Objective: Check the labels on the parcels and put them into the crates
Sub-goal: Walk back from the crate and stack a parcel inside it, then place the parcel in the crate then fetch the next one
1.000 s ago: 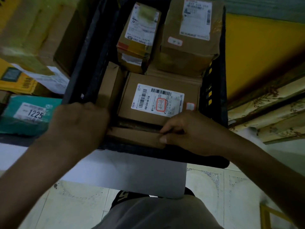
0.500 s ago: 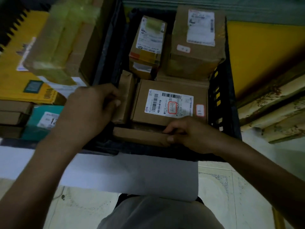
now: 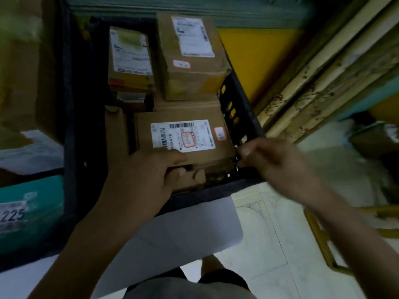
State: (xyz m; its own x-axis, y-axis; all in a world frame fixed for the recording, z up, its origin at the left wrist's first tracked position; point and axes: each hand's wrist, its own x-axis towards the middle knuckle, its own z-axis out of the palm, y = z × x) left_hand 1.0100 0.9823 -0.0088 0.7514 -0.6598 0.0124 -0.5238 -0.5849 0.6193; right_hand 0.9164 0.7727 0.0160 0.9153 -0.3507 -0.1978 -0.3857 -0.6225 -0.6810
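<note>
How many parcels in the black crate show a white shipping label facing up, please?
3: the far-left parcel, the far-right parcel, and the near flat parcel, whose near edge the left hand grips. Other labels may be hidden underneath.

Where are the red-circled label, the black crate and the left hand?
red-circled label (image 3: 183,136): head view, its middle.
black crate (image 3: 216,192): head view, front rim.
left hand (image 3: 138,180): head view, back of hand.
</note>
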